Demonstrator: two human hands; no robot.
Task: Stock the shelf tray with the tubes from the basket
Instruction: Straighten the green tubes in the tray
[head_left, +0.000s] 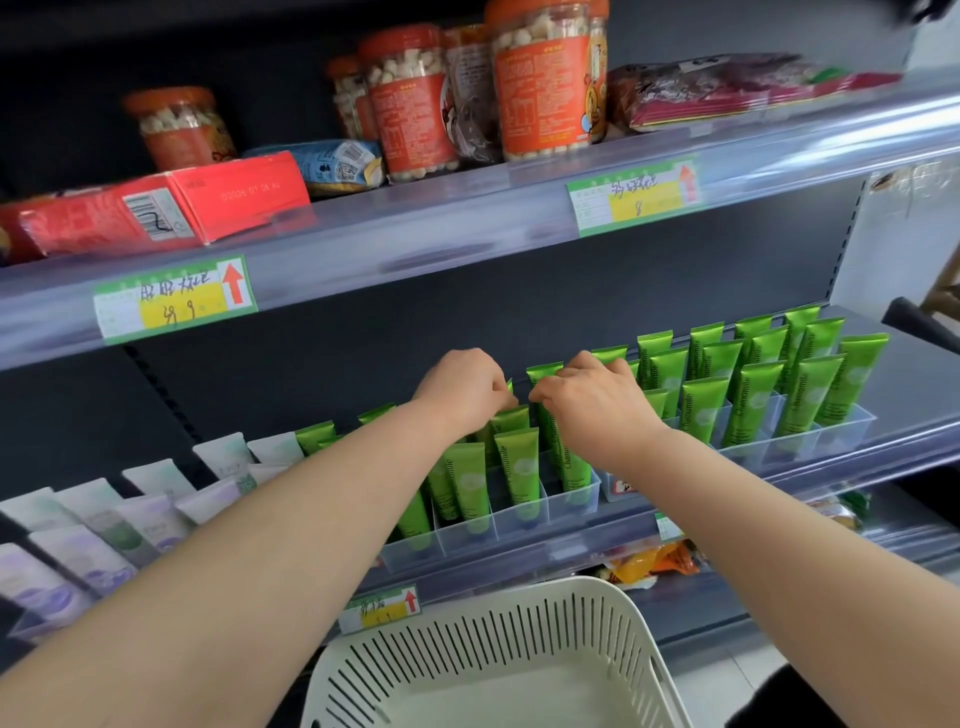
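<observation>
Left hand, right hand: each grip tight on glossy green tubes in clear plastic tray

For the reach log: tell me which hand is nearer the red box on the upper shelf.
Left. The left hand sits below and right of the red box; the right hand is farther right.
</observation>
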